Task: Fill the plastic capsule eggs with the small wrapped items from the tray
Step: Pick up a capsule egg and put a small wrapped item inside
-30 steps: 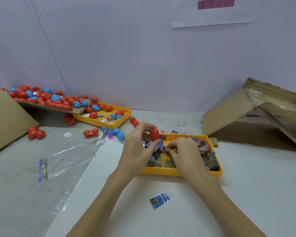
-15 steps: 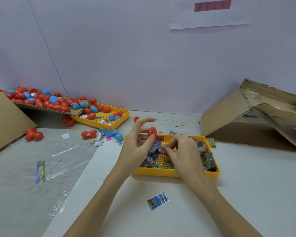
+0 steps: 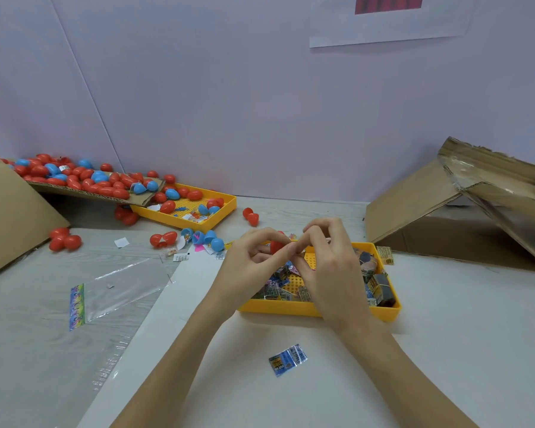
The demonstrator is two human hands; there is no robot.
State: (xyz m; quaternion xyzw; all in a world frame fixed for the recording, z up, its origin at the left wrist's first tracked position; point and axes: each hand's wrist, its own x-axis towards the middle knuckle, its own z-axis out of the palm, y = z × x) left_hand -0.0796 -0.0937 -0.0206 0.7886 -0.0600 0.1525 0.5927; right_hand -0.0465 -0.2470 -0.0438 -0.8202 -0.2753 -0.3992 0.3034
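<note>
My left hand (image 3: 250,261) holds a red capsule egg (image 3: 277,246) between its fingers, just above the near yellow tray (image 3: 291,308). My right hand (image 3: 328,261) meets it at the fingertips and pinches a small wrapped item (image 3: 300,251) against the egg; the item is mostly hidden. Both hands hover over the tray, which holds several small wrapped packets (image 3: 278,288). One blue wrapped packet (image 3: 288,359) lies on the table in front of the tray.
A second yellow tray (image 3: 223,211) with red and blue eggs sits at the back left beside a cardboard flap heaped with eggs (image 3: 84,180). Loose eggs (image 3: 65,240) and an empty clear bag (image 3: 118,291) lie at left. A cardboard box (image 3: 445,208) stands at right.
My right hand has lifted out of the tray with a small item and come up to the red egg. My left hand's fingers have closed round the egg.
</note>
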